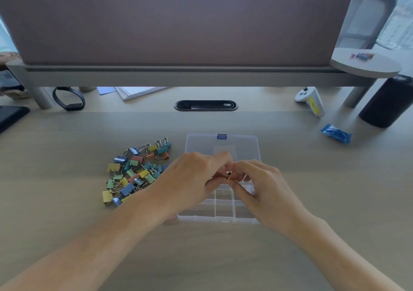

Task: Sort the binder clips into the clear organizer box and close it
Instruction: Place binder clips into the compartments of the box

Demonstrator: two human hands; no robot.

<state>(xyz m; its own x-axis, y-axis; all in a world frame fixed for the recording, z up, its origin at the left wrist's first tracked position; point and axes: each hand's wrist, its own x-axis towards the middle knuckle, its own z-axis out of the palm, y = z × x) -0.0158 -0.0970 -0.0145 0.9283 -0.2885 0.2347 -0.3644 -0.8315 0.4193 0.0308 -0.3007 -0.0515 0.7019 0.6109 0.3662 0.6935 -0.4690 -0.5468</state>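
A clear organizer box [223, 210] lies open on the desk, its lid [223, 147] folded back flat away from me. Its compartments look empty where they show. A pile of several coloured binder clips [134, 172] lies just left of the box. My left hand [192, 179] and my right hand [257, 183] meet over the box's middle. Between their fingertips they pinch one small clip [228, 176], mostly hidden by the fingers.
A white controller [311, 101] and a blue packet [336, 133] lie at the far right, beside a dark cylinder [384, 103]. A black band [69, 99] and papers [134, 92] sit under the monitor shelf. A cable slot [205, 105] is behind the box.
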